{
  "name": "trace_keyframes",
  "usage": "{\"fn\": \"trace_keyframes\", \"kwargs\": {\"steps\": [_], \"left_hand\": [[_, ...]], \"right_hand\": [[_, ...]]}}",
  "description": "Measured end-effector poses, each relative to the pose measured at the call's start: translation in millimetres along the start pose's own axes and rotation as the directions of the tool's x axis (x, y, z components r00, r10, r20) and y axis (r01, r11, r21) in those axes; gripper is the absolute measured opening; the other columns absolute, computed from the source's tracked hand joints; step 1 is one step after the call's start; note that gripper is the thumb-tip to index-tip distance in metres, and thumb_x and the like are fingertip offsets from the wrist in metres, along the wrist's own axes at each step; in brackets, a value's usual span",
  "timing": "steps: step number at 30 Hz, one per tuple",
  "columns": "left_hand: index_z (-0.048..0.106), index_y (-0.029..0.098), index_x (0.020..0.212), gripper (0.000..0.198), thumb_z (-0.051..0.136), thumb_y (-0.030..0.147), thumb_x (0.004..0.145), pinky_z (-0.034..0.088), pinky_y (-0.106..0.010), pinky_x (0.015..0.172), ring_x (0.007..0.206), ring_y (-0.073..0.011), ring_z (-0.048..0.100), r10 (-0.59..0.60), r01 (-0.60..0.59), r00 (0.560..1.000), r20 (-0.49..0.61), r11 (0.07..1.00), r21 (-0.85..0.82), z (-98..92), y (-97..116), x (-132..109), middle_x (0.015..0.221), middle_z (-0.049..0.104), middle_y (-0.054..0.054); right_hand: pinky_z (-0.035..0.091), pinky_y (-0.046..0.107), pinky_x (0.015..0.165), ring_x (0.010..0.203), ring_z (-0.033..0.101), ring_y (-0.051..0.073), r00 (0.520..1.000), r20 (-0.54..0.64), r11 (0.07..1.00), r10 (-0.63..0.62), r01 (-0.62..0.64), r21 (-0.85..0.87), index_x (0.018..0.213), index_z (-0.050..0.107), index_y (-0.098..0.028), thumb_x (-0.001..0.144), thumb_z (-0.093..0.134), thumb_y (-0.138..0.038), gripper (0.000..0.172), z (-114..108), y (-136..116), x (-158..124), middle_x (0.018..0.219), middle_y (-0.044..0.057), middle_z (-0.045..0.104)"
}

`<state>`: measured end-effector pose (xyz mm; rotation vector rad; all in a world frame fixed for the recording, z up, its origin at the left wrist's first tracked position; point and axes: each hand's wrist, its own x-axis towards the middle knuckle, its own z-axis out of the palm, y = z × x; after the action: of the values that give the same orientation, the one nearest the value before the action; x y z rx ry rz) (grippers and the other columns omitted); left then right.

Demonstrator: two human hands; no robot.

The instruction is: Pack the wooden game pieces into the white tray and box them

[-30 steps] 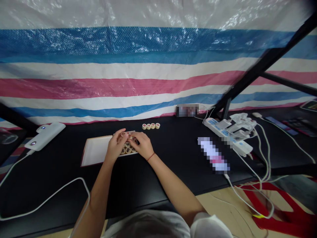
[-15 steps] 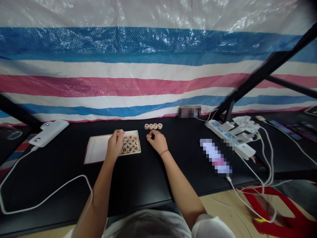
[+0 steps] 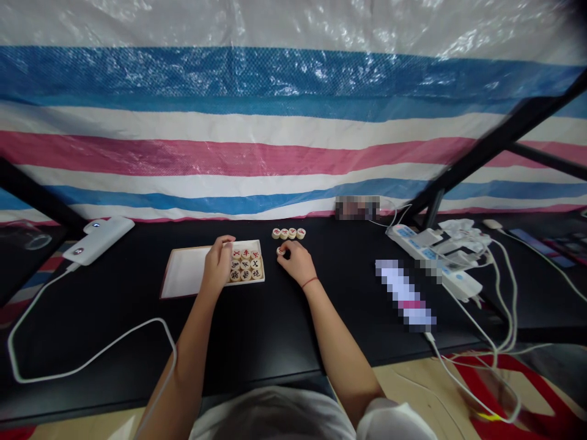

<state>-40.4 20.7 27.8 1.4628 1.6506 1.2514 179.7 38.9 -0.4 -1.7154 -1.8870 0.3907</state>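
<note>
At the far left of the black table [image 3: 257, 330], a white device with two round indicators [image 3: 98, 240] connects to a white cable [image 3: 76, 371]. Next is a box lid [image 3: 186, 272], white inside, lying flat. The left hand [image 3: 217, 263] covers the left part of the adjacent box [image 3: 250, 245], fingers held close together; whether they grip anything cannot be determined. To the right of these fingers, the box exposes three rows of round xiangqi pieces: red characters in the far row, black in the two nearer rows. Beyond the box's right edge, a single xiangqi piece [image 3: 279, 251] is located at the tips of the right hand [image 3: 297, 263], pinched between thumb and index finger; contact with the table cannot be confirmed. Just behind it, a row of four red-marked pieces [image 3: 292, 233] stands side by side. Further right are a pixelated phone [image 3: 403, 293] and a white power strip [image 3: 452, 282].
</note>
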Motion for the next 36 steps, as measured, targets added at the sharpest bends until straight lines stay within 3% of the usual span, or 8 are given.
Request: {"fn": "trace_keyframes", "kwargs": {"steps": [4, 8, 12, 16, 21, 27, 31, 36], "left_hand": [[0.064, 0.02, 0.107, 0.033, 0.047, 0.039, 0.086, 0.048, -0.027, 0.072, 0.075, -0.0155, 0.059, 0.042, -0.041, 0.999, -0.017, 0.999, 0.017, 0.5, 0, 0, 0.089, 0.065, -0.003], [0.064, 0.02, 0.109, 0.031, 0.056, 0.037, 0.084, 0.05, -0.027, 0.073, 0.073, -0.0141, 0.059, 0.193, -0.191, 0.981, 0.005, 0.972, 0.137, 4.2, -3, 0, 0.096, 0.063, -0.004], [0.064, 0.021, 0.106, 0.025, 0.061, 0.031, 0.083, 0.051, -0.029, 0.078, 0.078, -0.0156, 0.061, 0.363, -0.378, 0.926, 0.107, 0.89, 0.256, 13.0, -6, -3, 0.094, 0.063, -0.003], [0.063, 0.022, 0.103, 0.02, 0.058, 0.02, 0.083, 0.05, -0.03, 0.085, 0.094, -0.0194, 0.063, 0.456, -0.5, 0.865, 0.211, 0.82, 0.278, 22.8, -8, -8, 0.099, 0.065, -0.004], [0.063, 0.023, 0.107, 0.025, 0.057, 0.017, 0.083, 0.05, -0.031, 0.084, 0.094, -0.0203, 0.062, 0.467, -0.529, 0.847, 0.255, 0.785, 0.321, 27.8, -11, -9, 0.1, 0.067, -0.005], [0.054, 0.02, 0.127, 0.045, 0.062, 0.036, 0.085, 0.048, -0.035, 0.086, 0.089, -0.0214, 0.06, 0.492, -0.538, 0.843, 0.217, 0.765, 0.354, 19.1, -13, -3, 0.092, 0.065, -0.005], [0.057, 0.02, 0.122, 0.039, 0.059, 0.038, 0.088, 0.047, -0.034, 0.086, 0.087, -0.0205, 0.06, 0.474, -0.484, 0.872, 0.125, 0.795, 0.365, 10.1, -12, 0, 0.091, 0.064, -0.005], [0.059, 0.02, 0.118, 0.034, 0.055, 0.036, 0.089, 0.048, -0.034, 0.083, 0.083, -0.0198, 0.06, 0.451, -0.463, 0.885, 0.118, 0.819, 0.339, 10.1, -11, 0, 0.089, 0.064, -0.005]], "right_hand": [[0.039, 0.025, 0.063, 0.076, 0.059, 0.017, 1.0, -0.023, 1.0, 0.008, -0.009, -0.023, 0.084, 0.063, -0.021, 0.08, 0.061, -0.02, 0.004, 4, 1, 2, 0.088, 0.002, 0.063], [0.041, 0.025, 0.065, 0.079, 0.06, 0.018, 0.997, -0.083, 1.0, 0.002, -0.002, -0.002, 0.087, 0.064, -0.021, 0.085, 0.059, -0.022, 0.006, 7, -1, 3, 0.095, 0.005, 0.065], [0.044, 0.025, 0.068, 0.07, 0.057, 0.014, 0.979, -0.185, 0.966, -0.082, 0.124, 0.225, 0.089, 0.065, -0.019, 0.087, 0.057, -0.032, 0.015, 6, -19, -3, 0.089, 0.004, 0.066], [0.045, 0.024, 0.066, 0.064, 0.055, 0.012, 0.97, -0.096, 0.868, -0.221, 0.241, 0.434, 0.095, 0.065, -0.02, 0.083, 0.062, -0.04, 0.024, 10, -43, -13, 0.082, 0.001, 0.067], [0.046, 0.024, 0.064, 0.066, 0.058, 0.013, 0.973, -0.084, 0.856, -0.213, 0.227, 0.464, 0.095, 0.066, -0.02, 0.08, 0.062, -0.037, 0.023, 10, -46, -15, 0.079, 0.0, 0.066], [0.049, 0.03, 0.071, 0.08, 0.06, 0.018, 0.942, -0.334, 0.95, -0.043, 0.142, 0.279, 0.096, 0.066, -0.017, 0.079, 0.056, -0.029, 0.023, -3, -3, 2, 0.099, 0.009, 0.067], [0.048, 0.034, 0.08, 0.081, 0.06, 0.02, 0.956, -0.286, 0.985, -0.071, 0.113, 0.13, 0.102, 0.066, -0.017, 0.08, 0.056, -0.025, 0.025, 3, 19, 8, 0.097, 0.008, 0.068], [0.044, 0.033, 0.082, 0.089, 0.059, 0.023, 0.976, -0.154, 0.987, -0.152, 0.143, -0.069, 0.1, 0.065, -0.02, 0.085, 0.055, -0.022, 0.018, 11, 14, 5, 0.098, 0.008, 0.069]]}}
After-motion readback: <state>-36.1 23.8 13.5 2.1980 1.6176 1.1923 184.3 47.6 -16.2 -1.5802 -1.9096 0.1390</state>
